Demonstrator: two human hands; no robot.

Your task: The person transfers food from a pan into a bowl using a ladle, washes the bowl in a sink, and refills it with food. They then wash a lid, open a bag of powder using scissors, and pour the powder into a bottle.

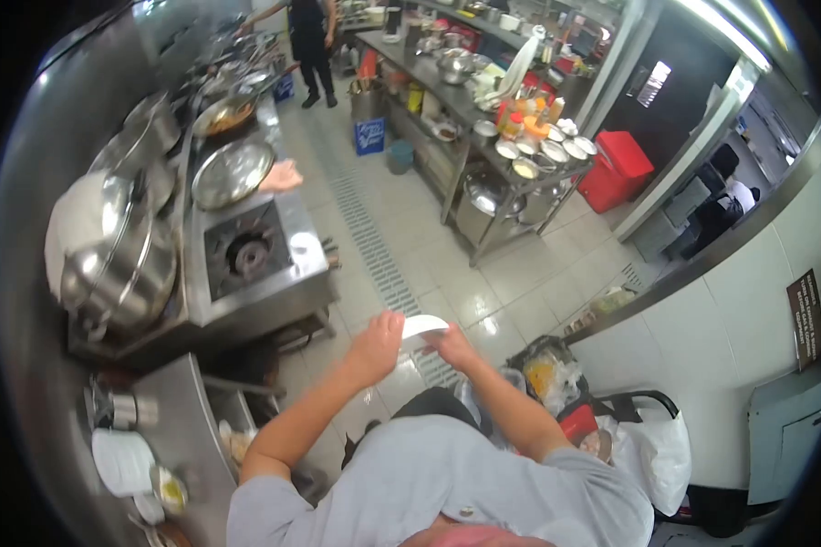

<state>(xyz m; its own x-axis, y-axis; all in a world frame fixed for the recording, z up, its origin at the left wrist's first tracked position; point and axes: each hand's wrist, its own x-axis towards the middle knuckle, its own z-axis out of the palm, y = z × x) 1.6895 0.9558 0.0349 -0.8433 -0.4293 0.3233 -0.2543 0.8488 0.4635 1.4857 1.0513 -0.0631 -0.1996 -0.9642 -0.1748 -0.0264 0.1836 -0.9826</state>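
Observation:
Out in front of my body, above the tiled floor, I hold a white plate (423,325) between both hands. My left hand (379,346) grips its left edge with the fingers closed. On the opposite edge, my right hand (452,347) is closed around the rim. The plate is seen tilted, nearly edge-on, so most of its face is hidden.
A gas stove (246,251) with a pan lid (233,173) and a wok (226,115) runs along the left. Large steel pots (123,273) stand beside it. A steel table (465,109) holds sauce bottles and bowls. Rubbish bags (549,376) lie at right. One person (310,41) stands far back.

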